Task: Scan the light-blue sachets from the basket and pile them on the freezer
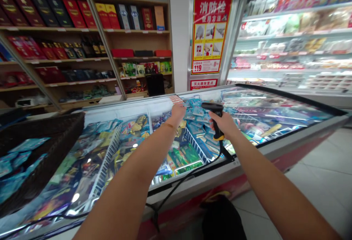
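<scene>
In my right hand [224, 122] is a black barcode scanner [217, 109] with a yellow-tipped handle, my fingers wrapped round its grip. Its cable [189, 174] runs down and left across the freezer's front edge. My left hand [178, 112] reaches over the open freezer, its fingers closed at the lower edge of a flat red-and-white striped packet [176, 100]; the fingertips are partly hidden. Below both hands lie blue ice cream packets [199, 128] in the chest freezer [244, 168], and green packets [185, 155] beside them.
White wire dividers [106, 159] part the freezer's goods. A dark woven basket [63, 148] with blue packets stands on its left part. A glass lid [286, 104] covers the right side. Behind are shelves of boxes [121, 31], a red fire-hydrant poster [211, 34] and a lit display fridge [291, 38].
</scene>
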A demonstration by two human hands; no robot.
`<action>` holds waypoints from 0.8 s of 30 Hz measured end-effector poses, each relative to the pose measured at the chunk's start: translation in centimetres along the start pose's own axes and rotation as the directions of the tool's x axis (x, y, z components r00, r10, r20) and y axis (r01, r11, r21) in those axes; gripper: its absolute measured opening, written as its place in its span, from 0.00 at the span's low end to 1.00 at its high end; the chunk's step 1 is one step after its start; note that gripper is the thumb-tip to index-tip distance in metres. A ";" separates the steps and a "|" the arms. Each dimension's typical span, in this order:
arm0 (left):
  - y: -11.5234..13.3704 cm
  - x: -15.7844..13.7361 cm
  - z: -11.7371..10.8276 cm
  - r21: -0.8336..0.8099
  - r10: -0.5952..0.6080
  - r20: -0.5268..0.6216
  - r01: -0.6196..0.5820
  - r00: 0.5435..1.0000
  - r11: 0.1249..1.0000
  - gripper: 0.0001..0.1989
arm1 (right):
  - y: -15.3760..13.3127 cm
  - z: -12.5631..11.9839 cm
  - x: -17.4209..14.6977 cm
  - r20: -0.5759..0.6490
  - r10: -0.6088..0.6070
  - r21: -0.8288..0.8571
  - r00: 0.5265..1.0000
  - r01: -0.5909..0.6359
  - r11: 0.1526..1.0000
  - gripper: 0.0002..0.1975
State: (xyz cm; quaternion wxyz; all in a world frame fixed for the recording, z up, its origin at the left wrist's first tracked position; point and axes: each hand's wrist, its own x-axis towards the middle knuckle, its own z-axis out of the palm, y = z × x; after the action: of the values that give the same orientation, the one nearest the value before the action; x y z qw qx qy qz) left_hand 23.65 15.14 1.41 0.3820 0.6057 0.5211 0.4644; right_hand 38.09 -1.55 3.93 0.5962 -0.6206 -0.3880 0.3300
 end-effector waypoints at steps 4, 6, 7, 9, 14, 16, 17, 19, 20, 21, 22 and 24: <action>-2.3 -0.2 -7.0 0.152 -0.012 -0.127 0.031 0.992 0.988 0.16 | -0.4 3.9 -0.6 0.078 -0.005 0.015 0.997 0.004 1.000 0.11; -3.9 -0.5 -11.3 0.313 0.057 -0.209 0.012 0.976 0.950 0.17 | -0.6 6.2 -0.9 0.125 -0.016 0.022 0.992 0.013 1.000 0.11; -4.7 -0.7 -13.6 0.391 0.090 -0.241 0.012 0.966 0.921 0.18 | -0.8 7.4 -1.1 0.149 -0.024 0.030 0.989 0.019 0.999 0.11; -6.3 -1.3 -17.9 0.521 0.127 -0.320 0.062 0.939 0.851 0.21 | -1.0 9.9 -1.3 0.198 -0.041 0.050 0.979 0.032 0.998 0.11; -9.5 -3.2 -26.1 0.588 0.120 -0.538 0.269 0.834 0.763 0.21 | -0.9 15.1 -1.7 0.289 -0.044 0.057 0.956 0.029 0.998 0.11; -10.5 -3.5 -27.7 0.544 0.079 -0.614 0.349 0.785 0.763 0.22 | -0.3 16.4 -2.0 0.300 -0.044 0.060 0.953 0.027 0.998 0.12; -10.9 -3.6 -28.2 0.520 0.057 -0.645 0.382 0.762 0.764 0.23 | 0.1 16.7 -2.1 0.299 -0.050 0.057 0.953 0.035 0.998 0.12; -11.6 -3.5 -28.7 0.494 0.037 -0.678 0.417 0.734 0.762 0.27 | 1.1 16.9 -2.5 0.313 -0.068 0.032 0.947 0.061 0.998 0.13; -11.8 -3.4 -28.8 0.494 0.036 -0.683 0.425 0.730 0.758 0.28 | 1.5 16.8 -2.6 0.326 -0.075 0.013 0.942 0.075 0.997 0.14; -12.0 -3.3 -28.9 0.501 0.033 -0.679 0.429 0.734 0.751 0.28 | 1.9 16.6 -2.8 0.342 -0.079 -0.004 0.936 0.085 0.996 0.14; -12.1 -3.2 -28.9 0.512 0.028 -0.669 0.433 0.743 0.742 0.27 | 2.2 16.4 -2.9 0.356 -0.080 -0.015 0.931 0.091 0.996 0.14; -12.3 -3.1 -29.1 0.533 0.002 -0.644 0.447 0.765 0.719 0.24 | 2.5 15.9 -2.9 0.369 -0.077 -0.018 0.926 0.090 0.996 0.14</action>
State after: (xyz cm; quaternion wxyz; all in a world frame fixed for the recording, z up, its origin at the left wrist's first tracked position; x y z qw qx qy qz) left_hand -7.81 13.46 -2.65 0.0123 0.4477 0.8164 0.3645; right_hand 23.02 3.61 0.17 0.5159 -0.5409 -0.5245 0.4077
